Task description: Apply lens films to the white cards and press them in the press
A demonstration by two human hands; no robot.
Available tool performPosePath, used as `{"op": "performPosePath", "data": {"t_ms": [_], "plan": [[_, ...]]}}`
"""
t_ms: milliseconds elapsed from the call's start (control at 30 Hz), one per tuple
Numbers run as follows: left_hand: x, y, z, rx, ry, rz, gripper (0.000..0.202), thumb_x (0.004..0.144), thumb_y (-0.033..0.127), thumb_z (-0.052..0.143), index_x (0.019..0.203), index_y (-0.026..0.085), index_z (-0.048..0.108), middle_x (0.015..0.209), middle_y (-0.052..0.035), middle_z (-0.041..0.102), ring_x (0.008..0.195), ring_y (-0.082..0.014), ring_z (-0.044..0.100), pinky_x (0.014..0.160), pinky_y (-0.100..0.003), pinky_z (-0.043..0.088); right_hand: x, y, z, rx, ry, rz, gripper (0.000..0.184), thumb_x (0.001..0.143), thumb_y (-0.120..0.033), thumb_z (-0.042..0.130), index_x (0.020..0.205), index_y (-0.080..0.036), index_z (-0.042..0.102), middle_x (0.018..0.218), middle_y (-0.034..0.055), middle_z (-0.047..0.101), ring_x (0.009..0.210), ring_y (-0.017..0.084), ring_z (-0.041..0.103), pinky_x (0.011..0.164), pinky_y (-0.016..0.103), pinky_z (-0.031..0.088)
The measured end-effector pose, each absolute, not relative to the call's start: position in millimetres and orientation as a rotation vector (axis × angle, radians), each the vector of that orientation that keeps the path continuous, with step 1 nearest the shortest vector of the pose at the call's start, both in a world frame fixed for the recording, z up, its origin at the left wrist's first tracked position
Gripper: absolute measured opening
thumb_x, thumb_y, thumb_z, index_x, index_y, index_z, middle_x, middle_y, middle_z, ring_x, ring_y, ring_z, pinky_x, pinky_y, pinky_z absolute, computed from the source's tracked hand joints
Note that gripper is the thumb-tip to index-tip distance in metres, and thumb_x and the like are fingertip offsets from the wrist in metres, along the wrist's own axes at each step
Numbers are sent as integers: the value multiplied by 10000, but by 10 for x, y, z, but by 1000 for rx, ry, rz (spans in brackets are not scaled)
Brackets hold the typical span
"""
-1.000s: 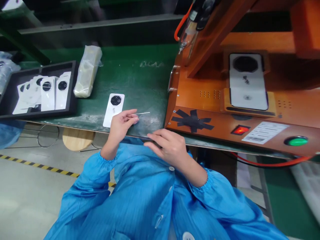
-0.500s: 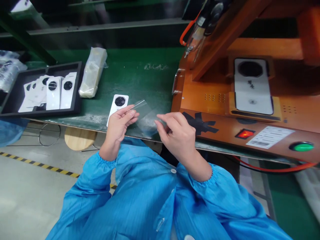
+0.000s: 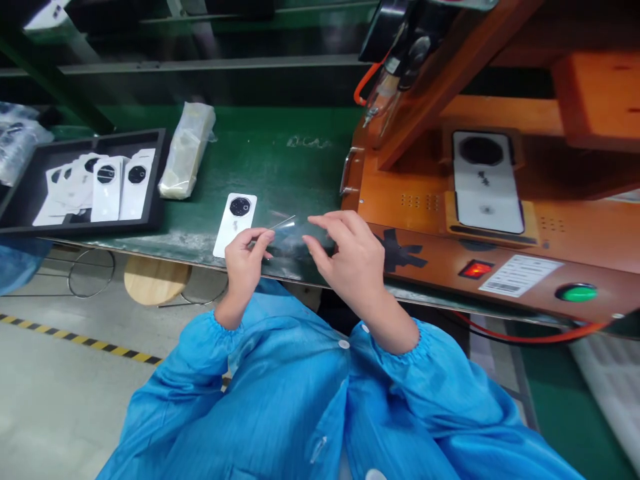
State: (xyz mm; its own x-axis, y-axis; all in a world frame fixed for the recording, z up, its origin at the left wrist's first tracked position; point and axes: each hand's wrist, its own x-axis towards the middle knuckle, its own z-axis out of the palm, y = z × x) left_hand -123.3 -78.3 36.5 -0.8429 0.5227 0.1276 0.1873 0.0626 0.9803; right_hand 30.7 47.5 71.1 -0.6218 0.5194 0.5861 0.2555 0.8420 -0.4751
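Observation:
My left hand pinches one end of a thin clear film sheet over the front edge of the green bench. My right hand is at the film's other end, with thumb and fingers curled around it. Just left of my left hand a white phone back cover with a round black camera ring lies flat on the bench. A second white back cover sits in the nest of the orange press fixture on the right.
A black tray with several white back covers stands at the far left. A clear bag of parts lies behind it. The fixture front carries a red lit switch and a green button.
My right hand rose from the bench edge to the film and took its right end. The film, first seen edge-on in my left hand, now lies stretched between both hands.

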Motion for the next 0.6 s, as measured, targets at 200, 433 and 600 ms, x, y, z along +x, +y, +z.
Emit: {"op": "performPosePath", "data": {"t_ms": [200, 433, 600], "plan": [[-1208, -799, 388, 791, 2055, 1884, 289, 878, 517, 851, 896, 229, 850, 860, -27, 805, 626, -125, 689, 542, -221, 580, 203, 505, 757, -532, -2313, 488, 276, 1041, -313, 652, 1289, -213, 719, 1183, 130, 711, 1043, 306, 664, 912, 457, 561], [-1183, -843, 383, 881, 2034, 1859, 154, 925, 405, 829, 918, 255, 865, 911, -12, 801, 666, -112, 689, 626, -220, 594, 141, 540, 770, -521, -2347, 491, 210, 1005, -258, 684, 1203, -221, 743, 1181, 131, 704, 1033, 309, 637, 892, 464, 529], [-1207, -845, 345, 933, 2064, 1791, 203, 938, 440, 806, 959, 248, 870, 944, -32, 812, 699, -134, 698, 681, -257, 598, 155, 555, 751, -521, -2348, 456, 156, 1012, -255, 689, 1151, -233, 756, 1142, 113, 719, 1009, 297, 641, 874, 453, 529]]}}
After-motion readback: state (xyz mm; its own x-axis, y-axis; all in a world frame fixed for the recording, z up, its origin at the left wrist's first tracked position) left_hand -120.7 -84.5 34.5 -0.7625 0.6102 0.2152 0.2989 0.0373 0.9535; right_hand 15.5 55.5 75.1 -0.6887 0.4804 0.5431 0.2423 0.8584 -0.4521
